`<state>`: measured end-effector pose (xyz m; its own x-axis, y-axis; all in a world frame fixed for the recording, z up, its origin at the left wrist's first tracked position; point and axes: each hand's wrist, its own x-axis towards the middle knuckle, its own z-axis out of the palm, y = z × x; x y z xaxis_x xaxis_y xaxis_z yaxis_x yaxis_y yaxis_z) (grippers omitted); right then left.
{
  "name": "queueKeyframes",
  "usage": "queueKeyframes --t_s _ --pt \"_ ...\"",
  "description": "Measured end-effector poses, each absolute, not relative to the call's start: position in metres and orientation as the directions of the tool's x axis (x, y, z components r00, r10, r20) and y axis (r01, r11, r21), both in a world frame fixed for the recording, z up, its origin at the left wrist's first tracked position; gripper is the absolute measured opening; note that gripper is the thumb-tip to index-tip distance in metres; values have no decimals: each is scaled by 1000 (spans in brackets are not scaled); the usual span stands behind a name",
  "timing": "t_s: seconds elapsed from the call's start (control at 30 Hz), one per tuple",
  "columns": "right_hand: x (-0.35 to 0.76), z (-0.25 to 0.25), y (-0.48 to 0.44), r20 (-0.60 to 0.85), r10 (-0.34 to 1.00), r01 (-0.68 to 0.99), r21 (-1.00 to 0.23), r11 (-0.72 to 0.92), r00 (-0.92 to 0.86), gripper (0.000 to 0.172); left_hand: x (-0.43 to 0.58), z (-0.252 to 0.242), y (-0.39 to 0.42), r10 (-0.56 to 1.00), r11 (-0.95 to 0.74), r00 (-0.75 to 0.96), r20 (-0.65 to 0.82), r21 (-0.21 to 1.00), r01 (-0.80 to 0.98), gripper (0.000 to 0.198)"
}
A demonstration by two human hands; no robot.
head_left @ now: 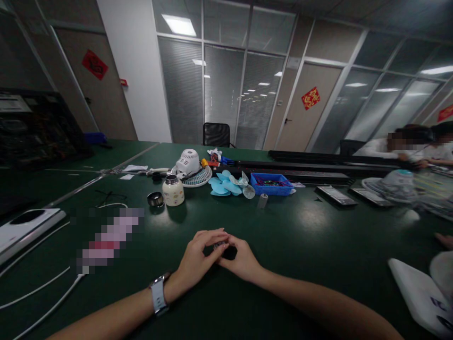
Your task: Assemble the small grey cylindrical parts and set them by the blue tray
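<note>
Piece in play was a small, partly hidden thing right where the fingertips met, in front of the person and over the green surface. Too covered up to say what it was, sorry. Left hand arched over from one side, right hand came in from the other, both half curled so the thumbs and fingers made a rough ring around it. Couldn't tell which of the hands really had the grip. Pale-strapped watch on the left wrist, btw.

Further out, a little grey cylinder stood near a blue tray with wires in it, and light blue fan blades lay just left of that. Then came a cream patterned jar with a dark round cup beside it, and behind those a white fan housing on its grille. Over on the right were a couple of flat devices, and some blurry people sat beyond. An office chair stood at the far edge.
</note>
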<state>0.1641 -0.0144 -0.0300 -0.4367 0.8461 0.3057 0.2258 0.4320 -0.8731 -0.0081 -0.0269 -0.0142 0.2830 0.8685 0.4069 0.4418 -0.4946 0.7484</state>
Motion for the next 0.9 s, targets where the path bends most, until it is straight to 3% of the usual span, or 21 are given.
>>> queueKeyframes --t_s 0.2,0.37,0.6,0.8,0.9 --pt "166 -31 -15 265 854 228 -890 396 -447 28 -9 -8 -26 919 -364 279 280 873 325 33" --pt "168 -24 -18 236 863 253 -892 375 -447 32 -26 -4 -25 928 -348 243 283 892 290 37" --pt "170 -16 -21 170 883 292 -902 318 -437 34 -65 -26 -18 909 -377 390 150 695 612 55" --pt "187 -17 -15 166 882 319 -889 327 -441 36 -67 -33 -11 888 -410 449 103 621 668 59" --pt "221 -25 5 218 923 361 -872 330 -316 35 -70 -36 -11 887 -426 443 131 602 675 58"
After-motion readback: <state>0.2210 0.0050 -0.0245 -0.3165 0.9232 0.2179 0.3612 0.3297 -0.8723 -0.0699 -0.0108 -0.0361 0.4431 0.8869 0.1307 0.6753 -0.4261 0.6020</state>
